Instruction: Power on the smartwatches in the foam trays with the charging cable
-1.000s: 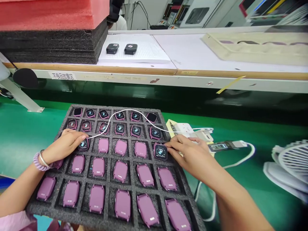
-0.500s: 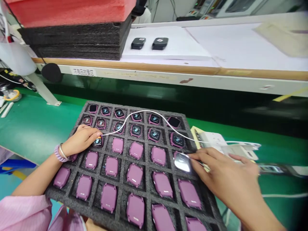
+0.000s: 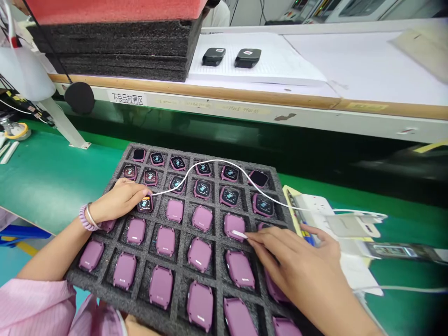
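A dark foam tray (image 3: 147,326) holds rows of purple smartwatches without straps. My left hand (image 3: 124,200) is closed at the tray's left side, pinching the end of a white cable (image 3: 224,161) beside a face-up watch (image 3: 144,204) with a lit screen and an orange strip. My right hand (image 3: 290,254) is closed on a thin white stick-like tool (image 3: 239,234). Its tip lies over the back of a face-down watch (image 3: 234,223); whether it touches cannot be told. The right hand partly covers another watch (image 3: 275,284).
Right of the tray lie a white power strip (image 3: 317,205) and a clear pouch (image 3: 395,250) on the green bench. Above runs a shelf with two black devices (image 3: 248,58) and stacked black foam (image 3: 115,53). A round black pad (image 3: 80,97) hangs at left.
My right hand has moved left from the watch at the tray's right edge to the neighbouring face-down one. The left hand stays by the same lit watch. The view has shifted slightly.
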Motion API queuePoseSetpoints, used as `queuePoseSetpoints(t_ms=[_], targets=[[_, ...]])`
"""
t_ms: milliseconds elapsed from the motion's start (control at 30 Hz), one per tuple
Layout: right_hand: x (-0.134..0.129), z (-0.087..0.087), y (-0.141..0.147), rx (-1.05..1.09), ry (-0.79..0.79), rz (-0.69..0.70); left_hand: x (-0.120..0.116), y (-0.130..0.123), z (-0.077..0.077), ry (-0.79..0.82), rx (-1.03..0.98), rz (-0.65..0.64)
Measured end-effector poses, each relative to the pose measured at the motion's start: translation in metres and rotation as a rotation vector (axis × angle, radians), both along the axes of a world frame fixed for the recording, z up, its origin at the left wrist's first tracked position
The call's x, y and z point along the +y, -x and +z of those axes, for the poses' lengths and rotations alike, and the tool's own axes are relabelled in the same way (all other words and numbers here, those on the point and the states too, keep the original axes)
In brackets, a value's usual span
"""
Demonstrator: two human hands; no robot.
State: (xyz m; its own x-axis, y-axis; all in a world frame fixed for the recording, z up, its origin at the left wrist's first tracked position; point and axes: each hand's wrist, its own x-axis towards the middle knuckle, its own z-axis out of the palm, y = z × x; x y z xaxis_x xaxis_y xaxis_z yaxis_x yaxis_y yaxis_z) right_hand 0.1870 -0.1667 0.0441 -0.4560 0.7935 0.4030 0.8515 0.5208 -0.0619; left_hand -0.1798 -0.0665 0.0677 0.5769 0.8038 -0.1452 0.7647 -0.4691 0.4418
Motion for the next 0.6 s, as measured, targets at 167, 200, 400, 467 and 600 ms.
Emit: queuePoseSetpoints(t_ms=[167,200,400,467,600], targets=[[0.011,0.003,-0.006,0.028,0.016,-0.07,0.007,-0.003,0.009,0.082,0.064,-0.015],[0.014,0.001,-0.006,-0.005,0.009,-0.079,0.009,-0.004,0.011,0.113,0.069,0.0],[0.027,-0.016,0.004,-0.058,-0.071,-0.116,0.0,-0.021,0.021,-0.117,-0.114,0.231],[0.026,-0.02,0.006,-0.051,-0.098,-0.134,-0.01,-0.036,0.019,-0.073,-0.202,0.134],[0.021,-0.022,0.006,-0.054,-0.121,-0.141,-0.028,-0.064,0.007,-0.081,-0.107,-0.029]])
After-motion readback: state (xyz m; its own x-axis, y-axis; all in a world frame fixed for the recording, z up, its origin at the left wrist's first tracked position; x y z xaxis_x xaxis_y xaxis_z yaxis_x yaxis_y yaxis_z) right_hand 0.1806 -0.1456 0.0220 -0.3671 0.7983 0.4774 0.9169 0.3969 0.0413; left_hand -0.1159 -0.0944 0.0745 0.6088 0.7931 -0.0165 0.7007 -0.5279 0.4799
